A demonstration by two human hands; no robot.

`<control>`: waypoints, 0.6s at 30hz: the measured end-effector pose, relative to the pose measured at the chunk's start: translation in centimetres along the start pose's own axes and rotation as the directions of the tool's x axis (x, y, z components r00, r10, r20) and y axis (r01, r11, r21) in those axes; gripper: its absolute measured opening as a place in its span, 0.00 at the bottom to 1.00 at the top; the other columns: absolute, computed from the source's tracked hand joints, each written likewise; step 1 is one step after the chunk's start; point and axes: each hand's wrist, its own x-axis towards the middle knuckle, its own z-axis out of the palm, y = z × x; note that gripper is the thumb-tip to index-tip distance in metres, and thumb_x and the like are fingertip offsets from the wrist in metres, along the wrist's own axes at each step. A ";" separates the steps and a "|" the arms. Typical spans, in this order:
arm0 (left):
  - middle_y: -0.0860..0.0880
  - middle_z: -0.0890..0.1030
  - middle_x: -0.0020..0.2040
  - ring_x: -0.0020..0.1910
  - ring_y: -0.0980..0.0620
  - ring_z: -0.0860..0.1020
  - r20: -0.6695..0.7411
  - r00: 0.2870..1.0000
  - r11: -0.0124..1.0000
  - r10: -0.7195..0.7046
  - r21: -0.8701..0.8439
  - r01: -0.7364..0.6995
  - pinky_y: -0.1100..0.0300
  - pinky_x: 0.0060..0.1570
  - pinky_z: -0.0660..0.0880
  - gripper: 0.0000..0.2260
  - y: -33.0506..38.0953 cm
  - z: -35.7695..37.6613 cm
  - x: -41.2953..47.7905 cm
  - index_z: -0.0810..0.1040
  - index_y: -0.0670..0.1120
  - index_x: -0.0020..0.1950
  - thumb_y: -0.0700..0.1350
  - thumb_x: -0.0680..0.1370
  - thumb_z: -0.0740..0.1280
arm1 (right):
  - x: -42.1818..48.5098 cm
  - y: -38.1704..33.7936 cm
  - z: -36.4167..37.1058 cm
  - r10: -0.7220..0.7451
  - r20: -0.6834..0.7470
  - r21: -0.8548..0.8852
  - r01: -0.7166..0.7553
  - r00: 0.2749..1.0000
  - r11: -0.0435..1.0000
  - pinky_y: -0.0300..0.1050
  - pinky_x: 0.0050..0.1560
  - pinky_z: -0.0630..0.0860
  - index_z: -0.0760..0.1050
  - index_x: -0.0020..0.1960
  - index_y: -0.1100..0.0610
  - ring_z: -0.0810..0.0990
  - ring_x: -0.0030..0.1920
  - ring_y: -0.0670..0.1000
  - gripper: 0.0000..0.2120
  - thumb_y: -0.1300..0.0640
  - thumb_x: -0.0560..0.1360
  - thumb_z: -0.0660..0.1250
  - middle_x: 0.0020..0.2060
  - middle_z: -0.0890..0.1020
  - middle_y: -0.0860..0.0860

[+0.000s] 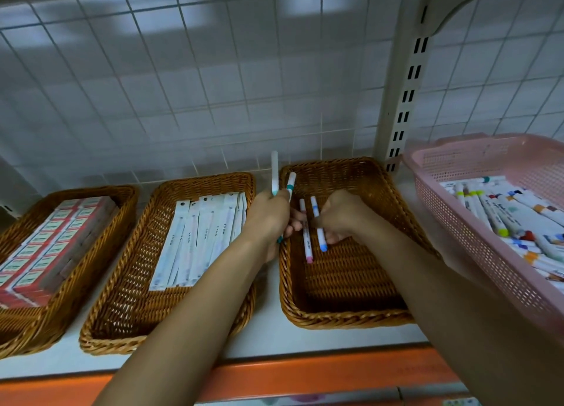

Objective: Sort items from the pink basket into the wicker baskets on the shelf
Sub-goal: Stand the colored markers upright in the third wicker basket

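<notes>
At the lower left of the frame, red boxes (pixel 52 241) are packed into the left wicker basket (pixel 128 198). Flat white packets (pixel 201 241) are laid in the middle wicker basket (pixel 122 332) beside it. At the centre, two teal-banded markers (pixel 274 170) are gripped upright in the left hand (pixel 268 219). Over the right wicker basket (pixel 351 277), a blue-tipped marker (pixel 320 238) is pinched by the curled fingers of the right hand (pixel 341 216). A pink-tipped marker (pixel 306 244) is seen just beside it, between the hands; which hand holds it cannot be told. At the right edge, many loose markers (pixel 512 216) are heaped in the pink basket (pixel 457 231).
</notes>
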 end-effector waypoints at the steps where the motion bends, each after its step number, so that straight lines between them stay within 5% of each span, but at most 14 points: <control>1: 0.50 0.75 0.23 0.17 0.59 0.70 -0.003 1.000 1.000 -0.010 0.000 0.010 0.68 0.18 0.65 0.06 0.0 0.0 0.0 0.69 0.47 0.51 0.45 0.83 0.54 | 0.1 0.0 0.3 0.002 0.022 -0.043 -0.001 1.000 0.999 0.43 0.37 0.82 0.76 0.51 0.62 0.84 0.37 0.51 0.09 0.60 0.74 0.69 0.43 0.83 0.58; 3: 0.48 0.77 0.29 0.18 0.59 0.72 -0.001 0.999 0.999 -0.036 -0.002 0.036 0.69 0.19 0.68 0.08 0.1 0.0 -0.1 0.70 0.46 0.47 0.45 0.83 0.55 | 0.4 0.1 0.4 -0.029 0.037 -0.139 0.034 0.999 0.990 0.44 0.44 0.82 0.77 0.53 0.62 0.84 0.39 0.51 0.10 0.60 0.73 0.70 0.41 0.83 0.56; 7: 0.46 0.76 0.36 0.23 0.58 0.77 0.049 0.997 0.996 -0.059 -0.062 0.062 0.66 0.26 0.77 0.08 0.6 0.2 0.0 0.71 0.43 0.46 0.43 0.83 0.57 | 0.2 0.0 0.0 -0.081 -0.002 -0.147 0.080 0.997 0.986 0.41 0.39 0.81 0.76 0.54 0.61 0.83 0.38 0.51 0.08 0.60 0.78 0.63 0.41 0.82 0.56; 10: 0.46 0.75 0.39 0.30 0.57 0.77 0.058 0.998 0.997 0.004 -0.079 0.001 0.63 0.34 0.80 0.04 1.0 0.5 0.1 0.70 0.45 0.49 0.43 0.82 0.58 | -0.3 -0.6 -0.7 -0.167 -0.055 0.213 0.175 0.984 0.961 0.39 0.32 0.75 0.78 0.51 0.59 0.80 0.35 0.49 0.10 0.58 0.79 0.59 0.40 0.82 0.55; 12: 0.46 0.76 0.38 0.32 0.57 0.77 0.072 0.994 0.996 0.078 -0.059 -0.074 0.62 0.37 0.80 0.05 1.1 0.7 0.3 0.73 0.46 0.49 0.43 0.82 0.59 | -1.0 -1.0 -1.2 -0.243 0.019 0.542 0.194 0.970 0.817 0.39 0.31 0.73 0.78 0.52 0.59 0.78 0.33 0.48 0.11 0.55 0.80 0.60 0.36 0.81 0.54; 17: 0.44 0.82 0.41 0.41 0.47 0.82 0.104 0.973 0.946 0.207 0.234 -0.226 0.49 0.45 0.81 0.10 0.5 1.0 0.9 0.80 0.43 0.46 0.46 0.81 0.62 | -1.1 -0.8 -1.6 -0.187 0.034 0.653 0.120 0.982 0.748 0.45 0.45 0.79 0.78 0.51 0.57 0.82 0.42 0.51 0.08 0.55 0.79 0.62 0.43 0.83 0.54; 18: 0.44 0.82 0.40 0.40 0.47 0.82 0.105 0.973 0.949 0.208 0.220 -0.227 0.48 0.45 0.81 0.11 0.4 1.1 0.9 0.80 0.43 0.46 0.46 0.81 0.61 | -1.0 -0.6 -1.7 -0.136 -0.008 0.659 0.107 0.991 0.744 0.43 0.41 0.80 0.78 0.50 0.57 0.82 0.39 0.50 0.08 0.55 0.79 0.62 0.41 0.82 0.54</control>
